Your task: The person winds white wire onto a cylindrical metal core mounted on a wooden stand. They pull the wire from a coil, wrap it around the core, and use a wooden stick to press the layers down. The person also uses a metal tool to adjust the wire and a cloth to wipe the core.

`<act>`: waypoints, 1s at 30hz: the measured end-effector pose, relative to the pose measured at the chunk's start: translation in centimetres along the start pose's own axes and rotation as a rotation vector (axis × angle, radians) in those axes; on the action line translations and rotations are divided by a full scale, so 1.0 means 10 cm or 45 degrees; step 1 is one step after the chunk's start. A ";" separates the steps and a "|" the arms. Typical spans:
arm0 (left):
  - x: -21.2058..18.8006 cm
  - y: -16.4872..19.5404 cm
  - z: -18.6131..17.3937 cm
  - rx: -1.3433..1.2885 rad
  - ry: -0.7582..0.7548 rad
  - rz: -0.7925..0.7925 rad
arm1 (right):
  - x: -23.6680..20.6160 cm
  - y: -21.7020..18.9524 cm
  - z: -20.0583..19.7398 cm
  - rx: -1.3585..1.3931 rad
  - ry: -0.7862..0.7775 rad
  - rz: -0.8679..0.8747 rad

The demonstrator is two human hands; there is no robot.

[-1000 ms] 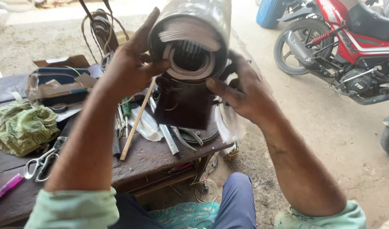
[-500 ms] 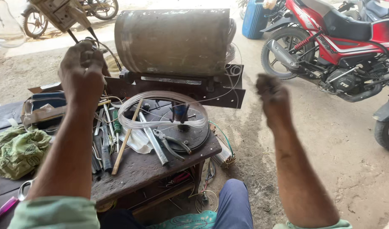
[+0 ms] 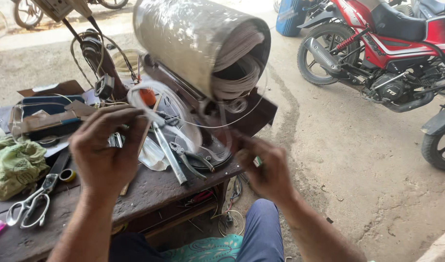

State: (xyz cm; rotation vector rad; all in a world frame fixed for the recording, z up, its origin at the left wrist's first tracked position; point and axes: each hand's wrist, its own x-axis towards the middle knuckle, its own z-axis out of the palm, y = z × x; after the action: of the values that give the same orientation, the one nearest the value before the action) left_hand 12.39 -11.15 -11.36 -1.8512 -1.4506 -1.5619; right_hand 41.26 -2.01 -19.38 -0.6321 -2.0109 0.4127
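A large metal cylinder (image 3: 193,43) stands on a dark base at the far side of the wooden workbench (image 3: 154,189), its open end packed with pale layered strips. A clear thin strip (image 3: 183,104) loops from below the cylinder towards me. My left hand (image 3: 108,157) is curled on the near left side of that loop, above the bench tools. At the bench's right corner, my right hand (image 3: 266,170) pinches the strip's other part, with a small green bit at the fingertips. The picture is blurred.
Scissors (image 3: 28,208), a green cloth (image 3: 14,165), a tape roll (image 3: 67,174), pliers (image 3: 193,160) and a flat metal bar (image 3: 169,155) lie on the bench. A cardboard box (image 3: 48,111) sits far left. A red motorcycle (image 3: 387,43) and blue container (image 3: 290,17) stand right.
Both hands have come down off the cylinder and moved towards me, drawing a clear strip loop out. The view of the cylinder has turned from its end to its side.
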 end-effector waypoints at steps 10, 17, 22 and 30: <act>0.10 0.25 0.16 0.119 -0.055 0.216 | 0.36 -0.50 -0.07 0.006 -0.121 -0.274; 0.06 -0.03 0.37 -0.579 0.027 -0.470 | 0.78 -0.37 -0.34 -0.207 0.191 -0.316; 0.01 0.07 0.27 -0.292 0.069 -0.143 | 1.14 -0.41 -0.46 -0.549 0.051 -0.605; 0.64 0.29 0.22 0.244 -0.810 0.138 | 1.50 -0.62 -0.52 -0.699 -0.379 -0.634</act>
State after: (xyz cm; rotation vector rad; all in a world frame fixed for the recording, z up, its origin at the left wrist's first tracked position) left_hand 15.28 -7.59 -5.54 -2.3726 -1.6292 -0.7693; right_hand 38.01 1.91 -3.10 -0.3777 -2.4924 -0.3797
